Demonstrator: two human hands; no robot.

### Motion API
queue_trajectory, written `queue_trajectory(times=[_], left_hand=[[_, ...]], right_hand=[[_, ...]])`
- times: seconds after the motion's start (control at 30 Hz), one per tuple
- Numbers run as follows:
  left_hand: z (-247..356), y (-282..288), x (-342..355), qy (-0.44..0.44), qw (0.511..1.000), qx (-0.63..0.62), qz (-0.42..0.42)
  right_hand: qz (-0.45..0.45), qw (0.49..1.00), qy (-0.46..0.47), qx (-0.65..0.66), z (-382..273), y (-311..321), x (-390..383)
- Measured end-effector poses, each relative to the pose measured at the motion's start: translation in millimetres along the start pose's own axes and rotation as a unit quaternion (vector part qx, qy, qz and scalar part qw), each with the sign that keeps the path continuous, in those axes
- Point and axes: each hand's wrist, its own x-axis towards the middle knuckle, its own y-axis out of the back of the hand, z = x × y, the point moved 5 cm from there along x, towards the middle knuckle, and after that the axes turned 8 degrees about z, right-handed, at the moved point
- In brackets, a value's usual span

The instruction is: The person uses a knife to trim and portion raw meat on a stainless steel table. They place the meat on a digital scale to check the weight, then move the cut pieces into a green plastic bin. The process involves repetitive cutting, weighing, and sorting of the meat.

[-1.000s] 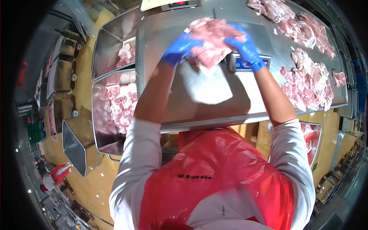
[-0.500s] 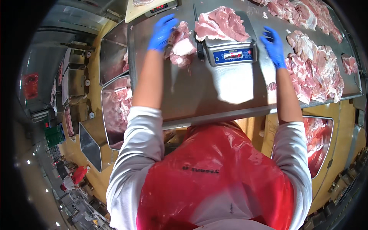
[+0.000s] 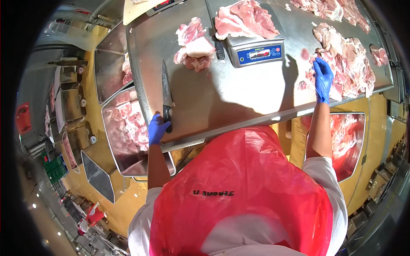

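Observation:
My left hand point(image 3: 157, 129), in a blue glove, is at the table's left front corner with thumb and forefinger apart. Its thumb reaches the black handle of a knife point(image 3: 166, 87) that lies flat, blade pointing away. My right hand point(image 3: 323, 79), also gloved in blue, is at the near left side of a heap of raw meat cuts point(image 3: 352, 64). Its fingers are curled together; what they grip is unclear. A small blurred reddish scrap point(image 3: 305, 53) shows just left of the fingertips. A large meat cut point(image 3: 245, 20) rests on the scale point(image 3: 258, 54).
Another meat piece point(image 3: 194, 46) lies left of the scale, beside a dark-handled tool point(image 3: 219, 50). More cuts point(image 3: 329, 9) lie at the far right. Metal bins of meat stand below the table on the left point(image 3: 112, 149) and right point(image 3: 358, 164). A cutting board point(image 3: 136, 12) is at the far left.
My left hand has drawn back from the left meat piece to the knife handle. My right hand has moved right and nearer, to the meat heap, its fingers now curled. The knife has come into sight.

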Motion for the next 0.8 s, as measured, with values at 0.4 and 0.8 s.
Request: queue_trajectory(times=[0.4, 0.8], left_hand=[[89, 2, -7, 0.034, 0.965, -0.259, -0.008], [480, -120, 2, -0.386, 0.911, -0.115, 0.089]], right_hand=[[-0.112, 0.933, 0.188, -0.284, -54, -200, 28], [-0.242, 0.941, 0.216, -0.096, -42, -180, 76]])
